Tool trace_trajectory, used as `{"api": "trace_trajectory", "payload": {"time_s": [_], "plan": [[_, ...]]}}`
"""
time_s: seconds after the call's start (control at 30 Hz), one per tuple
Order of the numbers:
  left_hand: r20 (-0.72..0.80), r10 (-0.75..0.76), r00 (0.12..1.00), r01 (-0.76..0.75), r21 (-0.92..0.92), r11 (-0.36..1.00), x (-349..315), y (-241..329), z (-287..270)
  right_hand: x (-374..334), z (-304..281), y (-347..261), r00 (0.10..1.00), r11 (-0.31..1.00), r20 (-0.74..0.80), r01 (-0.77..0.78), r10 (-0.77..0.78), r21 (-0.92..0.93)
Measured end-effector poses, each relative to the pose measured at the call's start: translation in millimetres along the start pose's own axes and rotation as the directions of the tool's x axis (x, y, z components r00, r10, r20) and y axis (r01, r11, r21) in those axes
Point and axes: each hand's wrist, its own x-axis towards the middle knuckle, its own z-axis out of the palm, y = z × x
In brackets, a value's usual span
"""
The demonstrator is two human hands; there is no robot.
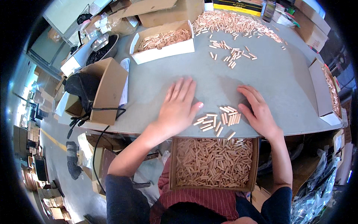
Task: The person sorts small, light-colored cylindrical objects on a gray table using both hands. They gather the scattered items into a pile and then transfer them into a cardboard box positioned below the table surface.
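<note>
My left hand [177, 108] lies flat on the grey table [156, 80], fingers stretched out and holding nothing. Across from it, my right hand [258, 112] rests on its side, slightly curved, with thumb and fingers apart. Between the two hands is a small group of wooden dowels [234, 118], some side by side and others scattered toward the table's front edge. Just below that edge, against my body, sits an open cardboard box [172, 164] filled with many more dowels [214, 162]. Neither hand touches the box.
A white box of dowels [164, 52] stands at the back left, near a large dowel pile [231, 23]. Loose dowels [233, 56] lie mid-table. Another white box [323, 93] is at the right edge. Black cables [112, 109] hang from a cardboard box [110, 89] at left.
</note>
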Motion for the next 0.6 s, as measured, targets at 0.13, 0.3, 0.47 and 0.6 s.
{"api": "trace_trajectory", "payload": {"time_s": [0.13,0.3,0.47,0.6], "plan": [[0.04,0.048,0.998,-0.049,0.027,0.998,-22,10,-10,-14,0,-21,0.997,0.963,0.056,0.062,-0.049,-0.261],[0.093,0.125,0.988,-0.111,-0.144,0.983,-22,1,-17,-26,-6,-15,0.995,0.998,0.086,-0.062,0.06,0.027],[0.016,0.037,0.999,-0.037,-0.016,0.999,31,4,8,9,6,-1,0.996,0.948,0.01,-0.081,0.089,-0.309],[-0.041,-0.065,0.997,0.069,0.081,0.994,54,28,31,27,26,-16,0.995,0.898,0.024,-0.079,0.099,-0.434]]}}
